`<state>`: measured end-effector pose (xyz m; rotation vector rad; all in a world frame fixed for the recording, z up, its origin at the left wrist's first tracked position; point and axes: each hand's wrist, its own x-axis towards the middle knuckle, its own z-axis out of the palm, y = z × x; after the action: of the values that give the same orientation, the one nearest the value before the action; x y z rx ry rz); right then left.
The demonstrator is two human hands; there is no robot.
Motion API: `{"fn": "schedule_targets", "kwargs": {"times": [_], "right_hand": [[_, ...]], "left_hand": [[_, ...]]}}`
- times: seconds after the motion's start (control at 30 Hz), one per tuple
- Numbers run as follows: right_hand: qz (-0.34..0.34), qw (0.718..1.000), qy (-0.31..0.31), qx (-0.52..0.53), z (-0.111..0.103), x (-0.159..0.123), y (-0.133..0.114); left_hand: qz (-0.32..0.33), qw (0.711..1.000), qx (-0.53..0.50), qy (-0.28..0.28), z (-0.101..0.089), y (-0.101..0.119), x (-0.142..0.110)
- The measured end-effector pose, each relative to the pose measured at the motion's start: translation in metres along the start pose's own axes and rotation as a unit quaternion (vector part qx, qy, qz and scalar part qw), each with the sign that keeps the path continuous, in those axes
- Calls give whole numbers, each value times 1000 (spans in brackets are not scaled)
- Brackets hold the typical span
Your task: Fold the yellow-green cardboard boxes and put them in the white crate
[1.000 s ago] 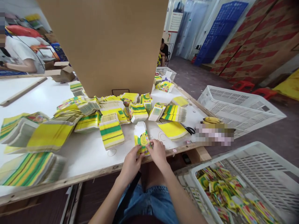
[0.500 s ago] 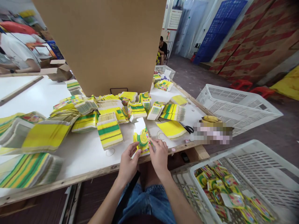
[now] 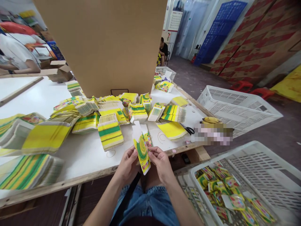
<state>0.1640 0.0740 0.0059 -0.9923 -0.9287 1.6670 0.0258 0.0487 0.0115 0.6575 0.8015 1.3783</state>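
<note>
A yellow-and-green printed carton with white flaps is held up at the table's front edge, between both hands. My left hand grips its left side, with the thumb on the near face. On the right edge, the fingers of my right hand are closed around it. A second printed piece shows just behind the carton; whether it is joined to it I cannot tell. Close by to the left lies a stack of flat cartons with green and yellow stripes.
More carton stacks cover the white table. Black-handled scissors and bananas lie at the right. A white crate holds several printed packs. A tall cardboard sheet stands behind; two people sit farther off.
The carton has been lifted off the table, tipped upright and drawn toward me. Both hands have come nearer the table edge, the left one shifting its hold along the side.
</note>
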Motion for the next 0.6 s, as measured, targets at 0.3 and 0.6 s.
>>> {"fn": "schedule_targets", "kwargs": {"times": [0.3,0.6], "right_hand": [[-34,994,-2,-99,-3,-7,-4],[-61,991,25,-120,1,-13,2]], "left_hand": [[21,999,25,1,6,0,-4],[21,995,46,86,12,-10,-1]]}}
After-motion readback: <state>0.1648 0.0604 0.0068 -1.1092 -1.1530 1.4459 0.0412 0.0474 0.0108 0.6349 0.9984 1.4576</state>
